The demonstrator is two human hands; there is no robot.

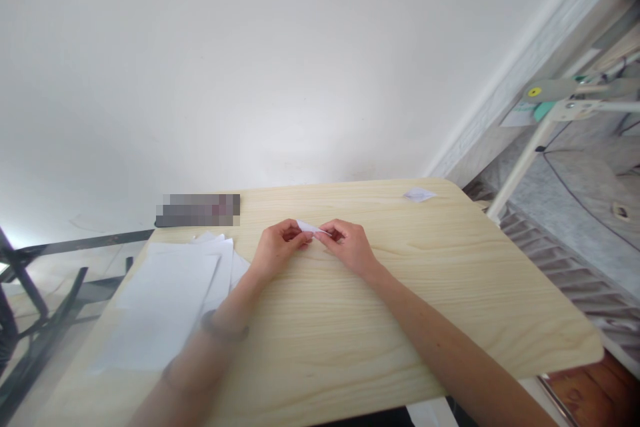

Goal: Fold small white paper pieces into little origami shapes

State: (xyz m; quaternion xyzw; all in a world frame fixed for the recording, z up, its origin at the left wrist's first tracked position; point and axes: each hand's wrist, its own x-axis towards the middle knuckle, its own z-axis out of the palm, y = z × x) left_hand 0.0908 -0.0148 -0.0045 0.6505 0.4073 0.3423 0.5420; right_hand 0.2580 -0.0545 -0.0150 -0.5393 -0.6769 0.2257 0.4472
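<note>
A small folded piece of white paper [309,226] is held between my two hands over the middle of the table. My left hand [281,245] pinches its left side between thumb and fingers. On the right side, my right hand [349,244] grips the paper the same way, with both thumbs close together at the near edge. The fingers partly hide the paper, so its full shape cannot be made out. A dark band [223,327] circles my left wrist.
White paper sheets [165,300] lie in a loose stack at the table's left. Behind them is a blurred-out dark object [200,211]. A folded white paper piece [419,195] rests near the back right edge of the wooden table [450,267]. The wall [300,67] stands directly behind.
</note>
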